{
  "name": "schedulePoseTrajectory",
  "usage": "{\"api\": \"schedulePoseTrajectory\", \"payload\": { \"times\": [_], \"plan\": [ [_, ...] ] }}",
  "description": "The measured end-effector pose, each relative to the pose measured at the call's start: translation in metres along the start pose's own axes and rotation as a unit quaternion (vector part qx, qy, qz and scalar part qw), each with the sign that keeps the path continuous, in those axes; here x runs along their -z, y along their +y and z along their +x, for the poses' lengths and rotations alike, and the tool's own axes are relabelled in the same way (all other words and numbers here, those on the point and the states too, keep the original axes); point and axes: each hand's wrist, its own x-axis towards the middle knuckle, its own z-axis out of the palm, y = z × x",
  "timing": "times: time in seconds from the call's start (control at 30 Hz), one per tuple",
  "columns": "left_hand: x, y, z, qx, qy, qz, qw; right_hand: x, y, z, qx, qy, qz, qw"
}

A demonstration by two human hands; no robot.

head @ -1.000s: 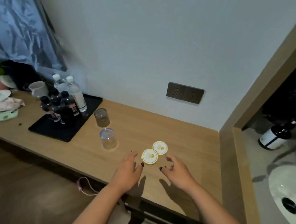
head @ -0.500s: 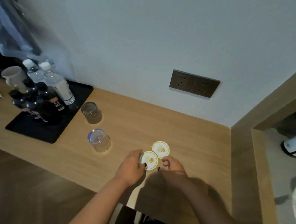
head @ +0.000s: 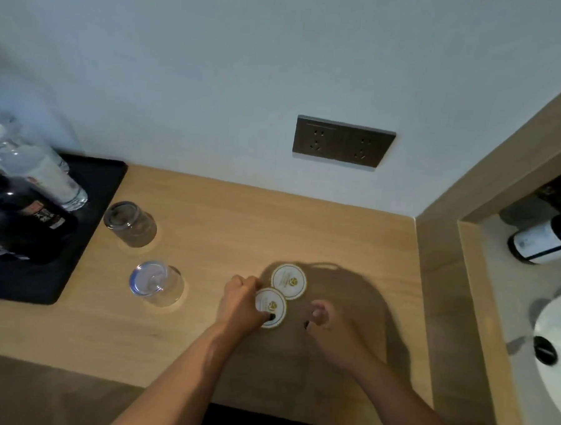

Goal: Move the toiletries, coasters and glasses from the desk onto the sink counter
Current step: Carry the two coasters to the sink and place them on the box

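The left hand [head: 240,303] grips the near coaster [head: 271,307] on the desk [head: 336,234], thumb on its lower edge. The far coaster [head: 289,281] lies just beyond, touching or slightly overlapping it. The right hand [head: 330,328] sits to the right, fingers curled, apparently holding nothing. Two upturned glasses [head: 156,284] [head: 130,224] stand left of the left hand. The sink counter [head: 495,305] lies right of the right hand.

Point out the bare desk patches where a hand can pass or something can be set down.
Bare wood runs along the wall under the socket plate, between the far glass and the right partition. The front strip left of the left hand is free too. It is crowded by the black tray, both glasses, and round the coasters.
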Motion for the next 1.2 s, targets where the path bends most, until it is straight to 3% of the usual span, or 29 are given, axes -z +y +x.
{"api": "schedulePoseTrajectory", "payload": {
  "times": [0.23, 0.4, 0.47, 0.57, 0.77, 0.9, 1.07, 1.2],
  "plan": [
    [-0.003, -0.014, 0.011, -0.037, 0.015, 0.035, 0.999, -0.007, -0.007, -0.004, -0.045, 0.041, 0.049, 0.997],
    [0.012, -0.010, 0.002, -0.007, 0.044, -0.141, 0.989, -0.007, -0.016, -0.010, -0.052, 0.049, 0.066, 0.995],
    [0.027, -0.004, -0.004, 0.024, 0.059, -0.251, 0.966, -0.004, -0.024, -0.011, -0.039, 0.072, 0.074, 0.994],
    [0.056, 0.009, -0.015, 0.048, 0.072, -0.420, 0.903, 0.000, -0.052, -0.014, -0.013, 0.083, 0.161, 0.983],
    [0.101, 0.032, -0.035, 0.020, 0.079, -0.558, 0.826, 0.003, -0.127, -0.017, 0.067, 0.082, 0.334, 0.937],
    [0.120, 0.035, -0.044, -0.006, 0.085, -0.570, 0.817, 0.004, -0.154, -0.012, 0.118, 0.098, 0.315, 0.937],
    [0.138, 0.018, -0.047, -0.024, 0.087, -0.536, 0.839, 0.014, -0.165, -0.002, 0.157, 0.062, 0.259, 0.951],
    [0.139, 0.003, -0.043, 0.005, 0.107, -0.524, 0.845, 0.018, -0.156, 0.018, 0.111, 0.081, 0.284, 0.949]
  ]
}}
